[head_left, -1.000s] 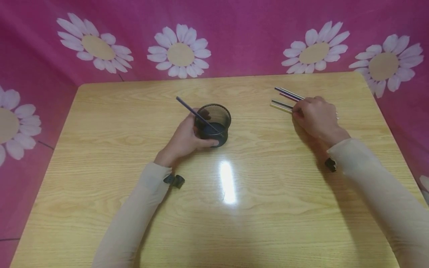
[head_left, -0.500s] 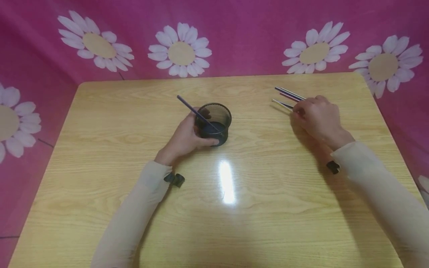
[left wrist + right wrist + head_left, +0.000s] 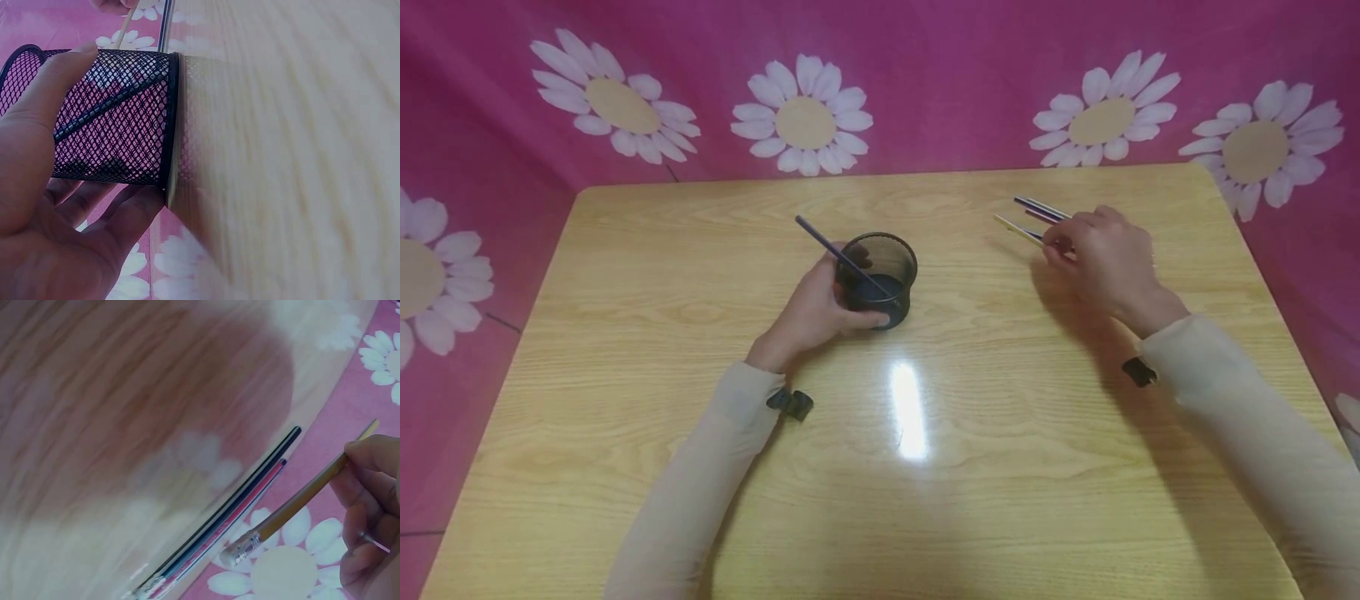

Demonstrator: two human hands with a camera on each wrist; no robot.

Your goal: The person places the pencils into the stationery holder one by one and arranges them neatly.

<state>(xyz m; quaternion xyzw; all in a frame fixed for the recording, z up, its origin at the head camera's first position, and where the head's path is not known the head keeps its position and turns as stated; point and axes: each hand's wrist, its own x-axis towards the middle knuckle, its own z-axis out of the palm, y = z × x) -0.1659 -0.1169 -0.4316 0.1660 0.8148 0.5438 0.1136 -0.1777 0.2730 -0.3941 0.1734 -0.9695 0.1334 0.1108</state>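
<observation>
In the head view, a black mesh pencil cup (image 3: 891, 250) stands on the table. My left hand (image 3: 808, 312) grips its side, the thumb across the front and the fingers round the back. One dark pencil (image 3: 820, 236) leans inside, its upper end sticking out to the left. Toward the right, my right hand (image 3: 1105, 258) pinches a yellow pencil (image 3: 300, 500) between thumb and fingers, its white eraser end pointing away from the hand. Several other pencils (image 3: 219, 525), dark, blue and red, lie together on the table beside it; the right hand partly hides them in the head view.
The wood-grain table (image 3: 962, 500) has a bright light reflection near its middle. Behind it and at its sides hangs a pink cloth (image 3: 947, 75) with large white daisies. A small black device (image 3: 790, 404) sits at the left wrist.
My right hand has lifted the yellow pencil from beside the others, and its tip end in view has shifted slightly left. The left hand and cup have stayed in place.
</observation>
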